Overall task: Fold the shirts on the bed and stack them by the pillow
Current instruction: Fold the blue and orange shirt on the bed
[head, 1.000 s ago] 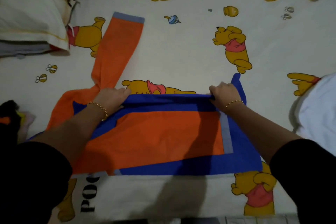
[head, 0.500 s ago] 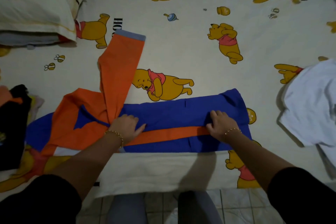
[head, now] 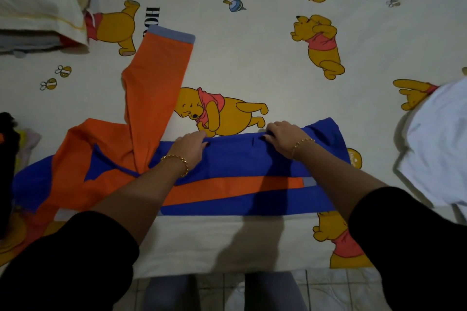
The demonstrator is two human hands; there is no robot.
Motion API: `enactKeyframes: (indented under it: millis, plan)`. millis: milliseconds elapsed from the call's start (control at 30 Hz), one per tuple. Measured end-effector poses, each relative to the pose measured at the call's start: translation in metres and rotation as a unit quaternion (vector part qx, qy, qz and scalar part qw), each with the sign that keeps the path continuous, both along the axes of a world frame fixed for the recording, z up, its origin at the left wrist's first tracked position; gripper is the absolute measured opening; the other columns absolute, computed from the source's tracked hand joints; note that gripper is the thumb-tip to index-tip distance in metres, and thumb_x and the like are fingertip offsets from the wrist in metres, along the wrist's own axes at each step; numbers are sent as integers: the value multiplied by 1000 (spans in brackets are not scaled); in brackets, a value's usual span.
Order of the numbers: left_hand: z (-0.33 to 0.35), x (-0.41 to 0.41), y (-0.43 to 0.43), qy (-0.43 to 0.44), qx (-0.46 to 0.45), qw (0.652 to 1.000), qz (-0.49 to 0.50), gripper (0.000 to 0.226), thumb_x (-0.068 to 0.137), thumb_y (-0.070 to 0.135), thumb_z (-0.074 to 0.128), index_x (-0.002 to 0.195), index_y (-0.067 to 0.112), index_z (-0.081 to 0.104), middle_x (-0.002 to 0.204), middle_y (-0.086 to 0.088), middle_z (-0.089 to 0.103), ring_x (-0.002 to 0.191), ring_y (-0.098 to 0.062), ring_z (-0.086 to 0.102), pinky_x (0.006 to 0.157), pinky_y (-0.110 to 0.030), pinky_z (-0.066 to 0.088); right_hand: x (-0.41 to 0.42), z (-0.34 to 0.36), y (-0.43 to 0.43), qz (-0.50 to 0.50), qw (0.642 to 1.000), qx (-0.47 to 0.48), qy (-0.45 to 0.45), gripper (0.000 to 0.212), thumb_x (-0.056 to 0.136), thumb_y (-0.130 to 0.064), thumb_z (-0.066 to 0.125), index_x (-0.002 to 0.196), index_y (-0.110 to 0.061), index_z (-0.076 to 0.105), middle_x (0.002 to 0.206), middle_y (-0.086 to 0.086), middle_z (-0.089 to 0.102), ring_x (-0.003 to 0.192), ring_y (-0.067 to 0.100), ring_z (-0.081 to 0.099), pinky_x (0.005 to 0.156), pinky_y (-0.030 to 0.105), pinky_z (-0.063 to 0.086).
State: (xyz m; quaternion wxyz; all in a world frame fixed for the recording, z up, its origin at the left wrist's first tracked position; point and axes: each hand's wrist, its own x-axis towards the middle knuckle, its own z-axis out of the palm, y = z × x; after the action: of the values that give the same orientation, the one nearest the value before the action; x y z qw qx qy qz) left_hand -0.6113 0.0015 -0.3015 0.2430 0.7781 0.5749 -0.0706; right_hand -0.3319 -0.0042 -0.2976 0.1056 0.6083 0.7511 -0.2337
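Grip shifted: my left hand (head: 192, 145) and right hand (head: 283, 137) now pinch the shirt (head: 240, 159) at its edge nearer the pillow (head: 38, 0); sleeve (head: 156, 78) still unfolded.

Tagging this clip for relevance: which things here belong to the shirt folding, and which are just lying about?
In the job: orange-and-blue shirt, gripped at its far edge by left hand and right hand; white shirt, not yet folded; pillow.
Lying about: dark cloth pile at the left edge (maybe shirts, unclear); cartoon bedsheet.
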Motion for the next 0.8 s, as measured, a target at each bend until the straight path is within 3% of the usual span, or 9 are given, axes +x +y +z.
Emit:
enactKeyframes:
  millis: [67,167,267,367,500,567,667,733,800]
  plan:
    - [1,2,0,10,9,1000,-2,12,101,18,37,98,12,48,99,-10,61,87,-28,57,71,-33,35,22,5,2,5,998,-32,-51,47,96,-56,28,107,-18,53,105,8,64,97,26,57,90,42,40]
    - [3,7,3,-5,-7,1000,1,17,100,25,39,104,14,51,105,-7,62,91,-26,57,76,-35,41,57,13,0,-9,994,-68,-81,60,88,-70,28,108,-20,56,97,8,65,87,25,56,84,37,41]
    - [5,19,6,-41,-30,999,-9,29,98,37,44,115,16,54,109,-3,61,98,-24,57,82,-35,45,78,24,0,-26,991,-96,-89,58,87,-67,41,116,-20,57,106,10,63,93,26,56,77,32,42]
    - [9,36,8,-54,-26,998,-10,19,100,27,40,102,14,54,92,-8,62,84,-28,57,69,-34,42,91,29,3,-42,988,-121,-81,54,91,-58,46,124,-16,58,116,11,62,103,26,56,86,35,44]
    - [9,44,13,-21,-7,1000,3,19,101,23,36,97,12,51,84,-12,62,74,-29,56,61,-33,38,119,29,0,-97,983,-140,-66,64,84,-68,46,101,-10,68,97,12,67,89,25,59,77,35,47]
    - [6,47,13,-1,-2,1000,11,21,100,24,38,107,13,54,95,-11,66,82,-27,59,71,-35,43,133,25,-7,-107,984,-100,-106,57,88,-63,46,98,-10,64,96,11,65,88,26,58,74,34,46]
    - [2,62,2,-12,55,998,33,29,96,22,49,124,15,53,120,-4,60,109,-23,56,95,-41,41,138,13,-26,-128,980,17,-149,36,95,-39,43,117,-13,53,115,10,58,104,28,53,87,40,43]
    - [0,76,-12,-18,109,994,16,40,94,22,51,133,14,47,132,-4,53,122,-21,49,105,-43,36,126,2,-43,-159,975,110,-110,38,94,-25,39,127,-10,47,129,11,51,119,30,46,101,47,37]
    - [-3,89,-30,-19,140,990,-20,46,94,22,49,139,14,42,141,-5,47,131,-21,42,110,-47,30,98,-4,-60,-181,965,183,-42,48,91,-25,36,135,-8,42,142,13,43,134,30,36,112,53,25]
